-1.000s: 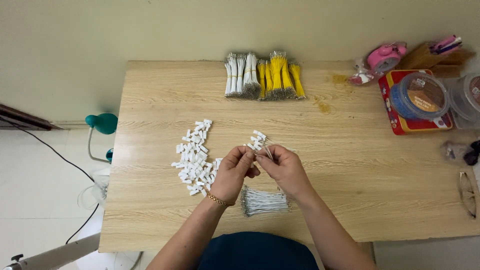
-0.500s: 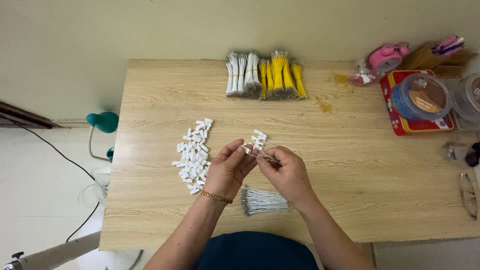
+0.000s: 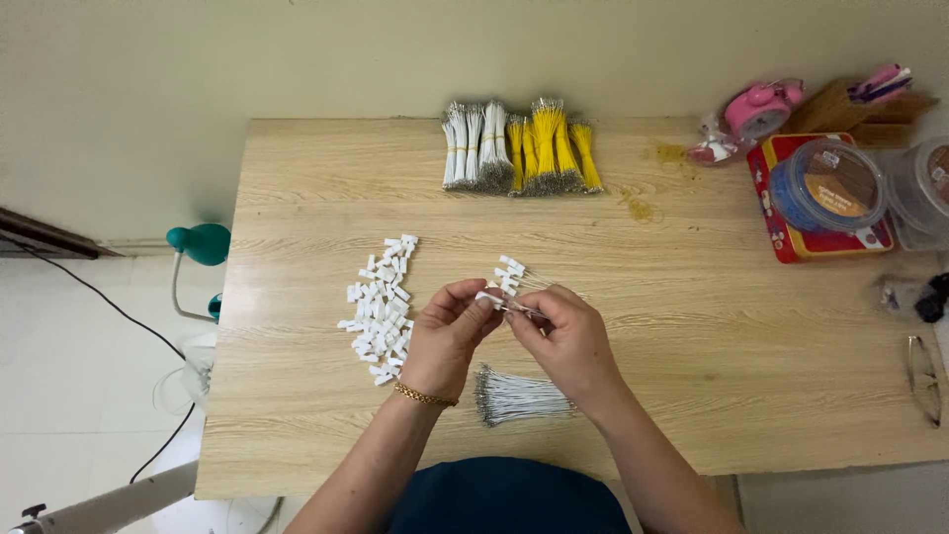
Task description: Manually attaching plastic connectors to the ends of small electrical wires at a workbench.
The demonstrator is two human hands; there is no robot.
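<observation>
Over the wooden table (image 3: pixel 692 326), the left hand (image 3: pixel 447 336) is pinching a small white connector (image 3: pixel 488 296) while the right hand (image 3: pixel 565 341) is gripping a thin wire (image 3: pixel 521 311) touching it. Far right, a clear round tub (image 3: pixel 828 185) is holding blue coils.

Bright, soft light everywhere.
The wooden table (image 3: pixel 692 326) looks clear and sharp, with only small, faint shadows under the hands. No glare. The edges bend a little.

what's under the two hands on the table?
Below the left hand and right hand lies a loose bundle of white wires on the wooden table. Its right end runs under the right wrist, hidden. Between the fingertips: a small white connector.
</observation>
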